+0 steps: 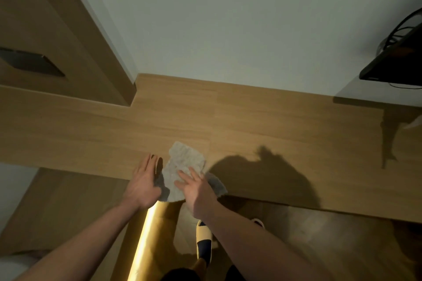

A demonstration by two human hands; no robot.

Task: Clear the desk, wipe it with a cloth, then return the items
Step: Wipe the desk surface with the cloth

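Scene: a person stood at a wooden desk (274, 125) set against a pale wall (228, 18), seen from a head-worn camera; only forearms and hands showed.
Cloth: a crumpled pale cloth (182, 162) lay on the desk at its near edge, near the middle of the scene, one corner hanging over the edge.
Right hand: the right hand (196, 191) pressed on the cloth's near right part with fingers straight and spread (flat, not gripping).
Left hand: the left hand (143, 182) rested flat on the bare wood just left of the cloth, fingers straight and together; it held nothing.
Surroundings: a dark monitor (392, 57) with trailing cables sat at the far right; a gold-coloured leg (148, 235) stood below the near edge; a striped slipper (203, 244) showed on the floor.
Progress: the visible desktop carried little beyond the cloth, so the clearing appeared largely done; wiping seemed under way; returning the items was judged still to come (none of them were in view).
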